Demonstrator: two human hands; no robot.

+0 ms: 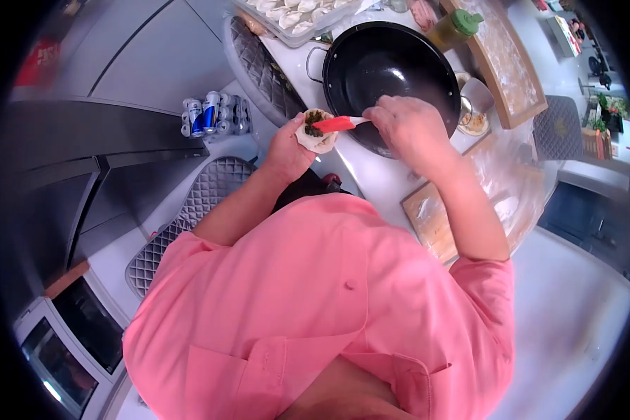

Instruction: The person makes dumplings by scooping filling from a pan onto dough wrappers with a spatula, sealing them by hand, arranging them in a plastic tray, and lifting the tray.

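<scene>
My left hand (pixel 287 148) cups a round dumpling wrapper (pixel 320 144), its fingers curled under the dough. Dark green filling (pixel 313 123) lies on the wrapper. In my right hand (pixel 407 126) is a red spatula (pixel 337 124) with a pale handle, its blade resting against the filling. Just beyond both hands stands a wide black wok (pixel 378 66) with a metal loop handle; a little dark residue may lie inside, too dim to make out.
A plastic tray of dumplings (pixel 295 31) sits at the back. To the right are a green-lidded jar (pixel 457 29), a wooden board with flour (pixel 507 59) and a plastic-covered board (pixel 427 213). Quilted chairs (pixel 213 183) and packs of cans (pixel 211 114) stand at left.
</scene>
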